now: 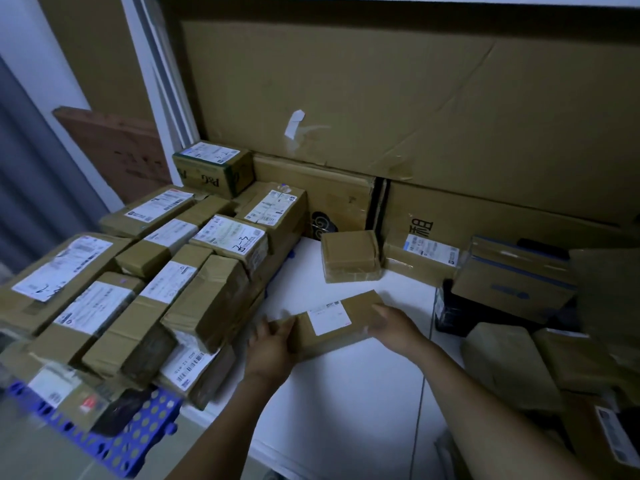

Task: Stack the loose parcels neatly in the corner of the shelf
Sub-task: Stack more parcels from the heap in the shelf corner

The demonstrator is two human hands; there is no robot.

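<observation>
At the near middle of the white shelf surface (346, 393), the fingers (282, 329) of the left hand (273, 344) were curled round the left end of a flat brown cardboard parcel (332, 323) with a white label, and the right hand (394, 327) gripped its right end, fingers closed over the far edge. The parcel sat on or just above the surface; which, I could not tell. It looked stiff, light and smooth with tape, so a hold at both short ends seemed sound. Both forearms reached in from the near side, wrists turned inward. The pile of taped brown parcels (194, 271) stood to the left on a blue perforated plastic pallet (138, 434).
</observation>
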